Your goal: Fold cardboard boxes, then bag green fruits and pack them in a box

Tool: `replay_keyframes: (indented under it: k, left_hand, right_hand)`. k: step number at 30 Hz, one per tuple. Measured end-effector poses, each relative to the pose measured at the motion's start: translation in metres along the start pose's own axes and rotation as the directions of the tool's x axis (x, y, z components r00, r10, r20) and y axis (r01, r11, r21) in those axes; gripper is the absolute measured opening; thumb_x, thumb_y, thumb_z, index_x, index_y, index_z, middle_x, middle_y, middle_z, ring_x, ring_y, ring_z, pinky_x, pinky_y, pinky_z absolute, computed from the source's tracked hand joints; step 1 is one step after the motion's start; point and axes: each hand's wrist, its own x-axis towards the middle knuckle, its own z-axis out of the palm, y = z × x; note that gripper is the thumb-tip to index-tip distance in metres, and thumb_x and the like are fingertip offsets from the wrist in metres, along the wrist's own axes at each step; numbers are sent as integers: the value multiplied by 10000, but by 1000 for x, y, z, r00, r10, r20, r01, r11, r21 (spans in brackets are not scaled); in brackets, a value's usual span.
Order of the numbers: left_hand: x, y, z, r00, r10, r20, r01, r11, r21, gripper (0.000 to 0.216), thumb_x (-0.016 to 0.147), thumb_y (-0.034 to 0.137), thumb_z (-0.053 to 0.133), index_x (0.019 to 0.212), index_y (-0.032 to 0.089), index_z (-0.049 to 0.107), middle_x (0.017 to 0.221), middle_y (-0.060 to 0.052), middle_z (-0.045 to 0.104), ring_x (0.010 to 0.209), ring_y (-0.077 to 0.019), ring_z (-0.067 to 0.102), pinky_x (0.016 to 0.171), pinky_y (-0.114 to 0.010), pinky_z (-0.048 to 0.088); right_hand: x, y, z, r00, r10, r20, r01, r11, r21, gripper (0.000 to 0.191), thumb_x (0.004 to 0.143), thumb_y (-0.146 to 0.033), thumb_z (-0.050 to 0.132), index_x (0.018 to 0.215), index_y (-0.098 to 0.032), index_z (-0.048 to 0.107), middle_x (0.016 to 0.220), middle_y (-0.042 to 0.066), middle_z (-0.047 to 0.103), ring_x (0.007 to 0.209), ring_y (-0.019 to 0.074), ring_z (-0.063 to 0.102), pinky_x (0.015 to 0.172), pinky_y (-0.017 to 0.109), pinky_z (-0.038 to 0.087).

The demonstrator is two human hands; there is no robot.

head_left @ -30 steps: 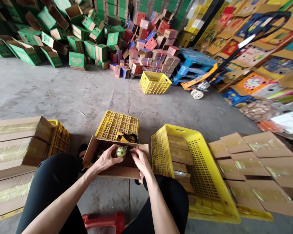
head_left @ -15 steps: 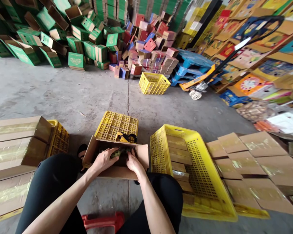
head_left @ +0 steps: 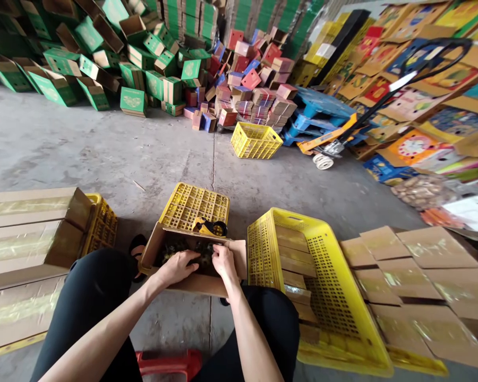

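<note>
An open cardboard box stands on the concrete floor between my knees, and dark greenish items lie in it. My left hand reaches into the box with its fingers curled down onto the contents. Close beside it, my right hand is also inside, fingers bent and pressed together. What the fingers grip is hidden. Just behind the box, a yellow-and-black tape dispenser rests on an upturned yellow crate.
A large yellow crate holding cartons tilts at my right, with taped cartons beyond it. More taped cartons and a yellow crate are at my left. A red stool is under me. A pallet jack and box piles stand far off.
A second ago both hands held a green wrapped item above the box. They have lowered it inside, and it is no longer visible under the fingers.
</note>
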Motion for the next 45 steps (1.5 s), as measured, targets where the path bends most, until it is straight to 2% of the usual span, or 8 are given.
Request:
replay_keyframes:
  k: [9, 14, 18, 23, 26, 29, 37, 45]
  left_hand:
    - [6, -6, -3, 994, -3, -109, -7, 996, -88, 675, 704, 116, 745, 1363, 254, 696, 1438, -110, 671, 1374, -336, 589, 1206, -482, 420]
    - [8, 14, -12, 990, 92, -105, -106, 984, -142, 787, 684, 135, 807, 1439, 286, 644, 1508, -106, 603, 1431, -350, 515, 1236, -509, 370]
    - [11, 24, -17, 992, 89, -93, -110, 959, -259, 502, 835, 301, 785, 1335, 286, 732, 1369, -94, 687, 1282, -321, 636, 1149, -451, 473]
    - [11, 25, -16, 994, -72, -79, 26, 882, -470, 468, 833, 508, 807, 1220, 245, 796, 1276, -95, 733, 1220, -339, 674, 1066, -462, 550]
    - [11, 27, -15, 976, -211, -58, 133, 784, -606, 576, 782, 610, 824, 1203, 218, 800, 1230, -91, 747, 1165, -347, 698, 989, -487, 603]
    - [10, 32, -14, 967, -252, -23, 176, 734, -655, 636, 741, 633, 851, 1194, 190, 801, 1202, -96, 760, 1136, -348, 712, 976, -496, 613]
    - [8, 48, -19, 974, -208, 85, 205, 672, -711, 660, 752, 629, 848, 1194, 142, 790, 1177, -127, 796, 1125, -339, 731, 1001, -479, 606]
    - [9, 53, -24, 950, -310, 43, 234, 612, -756, 666, 682, 685, 867, 1011, 110, 797, 942, -110, 821, 837, -245, 782, 887, -396, 639]
  right_hand:
    - [-11, -3, -32, 999, -14, 36, 2, 952, 305, 262, 846, -249, 691, 1072, -215, 821, 1160, 106, 810, 1190, 324, 731, 1086, 503, 549]
    - [-29, -9, -56, 981, 12, 193, -162, 589, 792, 358, 755, -364, 863, 1071, -201, 821, 1202, 122, 793, 1246, 322, 702, 1142, 519, 521]
    - [-37, -13, -64, 971, 46, 234, -226, 497, 838, 347, 705, -313, 908, 1018, -186, 830, 1171, 121, 800, 1244, 318, 703, 1156, 498, 516]
    - [-40, -10, -70, 978, 70, 198, -206, 520, 829, 455, 740, -372, 895, 1148, -200, 792, 1193, 117, 785, 1129, 286, 749, 1058, 475, 582]
    - [-41, -8, -73, 998, 40, 54, -67, 670, 739, 485, 763, -453, 873, 1182, -230, 773, 1272, 116, 742, 1111, 286, 735, 982, 471, 612]
    - [-42, -10, -71, 994, -109, 1, 86, 790, 607, 460, 752, -478, 875, 1131, -234, 784, 1358, 112, 684, 1225, 297, 673, 1024, 444, 589]
    - [-38, -13, -67, 981, -164, -101, 193, 824, 532, 337, 840, -554, 770, 849, -219, 734, 895, 55, 750, 875, 236, 732, 867, 365, 602]
    - [-36, -10, -64, 988, -82, -132, 148, 756, 638, 373, 782, -586, 826, 785, -229, 720, 798, 16, 700, 778, 198, 665, 753, 308, 542]
